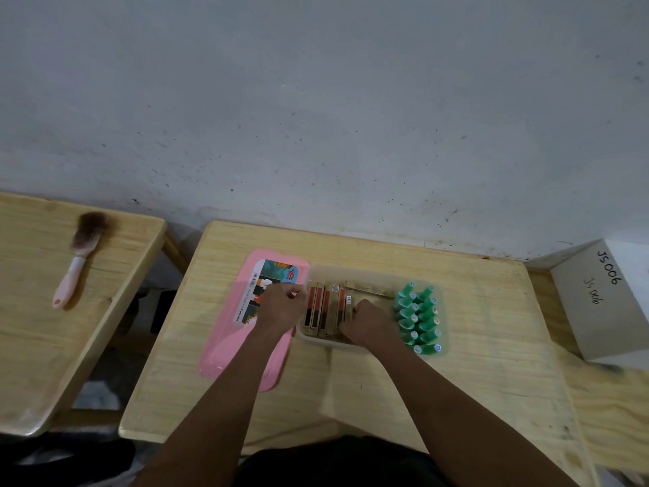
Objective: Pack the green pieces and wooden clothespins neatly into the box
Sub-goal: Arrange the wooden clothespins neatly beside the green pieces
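A translucent box [372, 272] sits mid-table. Several green pieces [419, 319] stand in two neat rows at its right end. Wooden clothespins [325, 309], brown with red and dark bands, lie side by side in its left part, and a few more [370, 289] lie crosswise at the back. My left hand [282, 305] rests at the box's left edge, fingers curled against the leftmost clothespins; whether it grips one is unclear. My right hand [368, 323] is inside the box, fingers pressed on the clothespins in the middle.
The box's pink lid [228, 349] with a printed label lies flat just left of the box. A brush with a pink handle [79, 256] lies on a second wooden table at left. A white carton marked JS006 [600, 300] stands at right. A wall is right behind.
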A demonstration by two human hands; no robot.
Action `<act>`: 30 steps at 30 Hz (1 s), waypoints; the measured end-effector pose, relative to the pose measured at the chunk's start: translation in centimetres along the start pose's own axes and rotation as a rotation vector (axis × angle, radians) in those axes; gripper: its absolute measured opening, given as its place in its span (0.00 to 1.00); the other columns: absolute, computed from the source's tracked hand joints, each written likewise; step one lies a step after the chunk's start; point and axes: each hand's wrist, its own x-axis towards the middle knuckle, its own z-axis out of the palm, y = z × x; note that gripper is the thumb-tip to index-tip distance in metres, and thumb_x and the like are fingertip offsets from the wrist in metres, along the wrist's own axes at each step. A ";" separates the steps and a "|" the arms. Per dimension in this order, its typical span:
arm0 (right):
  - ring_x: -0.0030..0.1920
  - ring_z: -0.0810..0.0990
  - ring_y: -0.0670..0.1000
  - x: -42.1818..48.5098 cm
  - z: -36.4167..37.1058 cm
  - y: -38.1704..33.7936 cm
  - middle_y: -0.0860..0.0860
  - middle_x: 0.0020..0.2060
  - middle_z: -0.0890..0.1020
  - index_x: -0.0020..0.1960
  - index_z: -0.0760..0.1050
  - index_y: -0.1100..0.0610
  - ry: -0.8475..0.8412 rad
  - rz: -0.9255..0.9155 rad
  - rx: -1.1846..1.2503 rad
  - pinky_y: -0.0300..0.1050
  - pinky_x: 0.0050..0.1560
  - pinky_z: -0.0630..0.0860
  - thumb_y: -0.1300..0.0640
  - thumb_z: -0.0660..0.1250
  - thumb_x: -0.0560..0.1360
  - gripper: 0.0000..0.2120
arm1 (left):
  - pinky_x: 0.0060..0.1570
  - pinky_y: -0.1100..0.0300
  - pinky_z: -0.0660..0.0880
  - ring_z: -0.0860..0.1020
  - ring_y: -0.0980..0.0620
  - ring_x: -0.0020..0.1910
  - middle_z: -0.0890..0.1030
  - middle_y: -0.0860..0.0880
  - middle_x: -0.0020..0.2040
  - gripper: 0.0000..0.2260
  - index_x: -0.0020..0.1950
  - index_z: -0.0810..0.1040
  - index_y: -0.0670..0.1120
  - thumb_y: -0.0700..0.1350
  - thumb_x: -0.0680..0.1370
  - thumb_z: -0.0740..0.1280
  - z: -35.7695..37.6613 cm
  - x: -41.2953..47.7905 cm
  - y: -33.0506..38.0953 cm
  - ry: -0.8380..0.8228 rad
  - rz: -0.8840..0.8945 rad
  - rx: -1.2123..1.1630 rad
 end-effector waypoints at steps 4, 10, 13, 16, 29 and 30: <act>0.52 0.79 0.54 -0.2 0.0 -0.5 0.53 0.52 0.80 0.57 0.70 0.55 0.044 0.006 -0.036 0.46 0.44 0.71 0.44 0.65 0.70 0.21 | 0.55 0.46 0.79 0.80 0.43 0.56 0.80 0.42 0.60 0.14 0.61 0.78 0.41 0.44 0.78 0.66 -0.1 0.0 0.2 0.009 0.002 -0.012; 0.50 0.79 0.57 0.2 0.0 0.3 0.57 0.50 0.81 0.52 0.77 0.60 -0.014 0.058 0.170 0.48 0.52 0.75 0.35 0.51 0.75 0.31 | 0.50 0.49 0.80 0.81 0.42 0.52 0.82 0.40 0.56 0.12 0.59 0.80 0.40 0.43 0.77 0.66 -0.1 0.1 0.0 0.023 -0.015 -0.040; 0.40 0.75 0.54 -0.2 -1.2 0.9 0.56 0.40 0.77 0.37 0.71 0.57 -0.016 0.071 0.359 0.44 0.47 0.69 0.40 0.50 0.80 0.25 | 0.50 0.51 0.79 0.80 0.44 0.53 0.81 0.42 0.58 0.13 0.60 0.79 0.41 0.43 0.78 0.66 0.0 0.0 0.1 0.024 -0.005 -0.026; 0.36 0.72 0.53 -0.4 -2.4 1.6 0.57 0.38 0.75 0.42 0.71 0.61 0.003 0.035 0.518 0.47 0.42 0.68 0.55 0.48 0.83 0.19 | 0.50 0.51 0.79 0.81 0.44 0.52 0.81 0.42 0.58 0.13 0.60 0.79 0.41 0.44 0.78 0.66 0.0 0.1 -0.1 0.031 0.006 -0.016; 0.32 0.72 0.47 -2.1 -2.7 2.5 0.51 0.35 0.79 0.53 0.78 0.56 -0.136 -0.102 1.008 0.40 0.33 0.68 0.52 0.55 0.83 0.14 | 0.56 0.51 0.78 0.78 0.46 0.57 0.79 0.42 0.61 0.14 0.61 0.78 0.41 0.43 0.78 0.65 0.2 0.1 -0.2 0.043 0.022 0.003; 0.32 0.72 0.47 -2.1 -2.6 2.5 0.51 0.34 0.79 0.54 0.78 0.57 -0.157 -0.108 1.034 0.40 0.33 0.68 0.51 0.56 0.83 0.15 | 0.57 0.51 0.77 0.78 0.46 0.58 0.79 0.42 0.61 0.14 0.61 0.78 0.41 0.43 0.78 0.65 0.2 0.1 -0.2 0.047 0.023 -0.001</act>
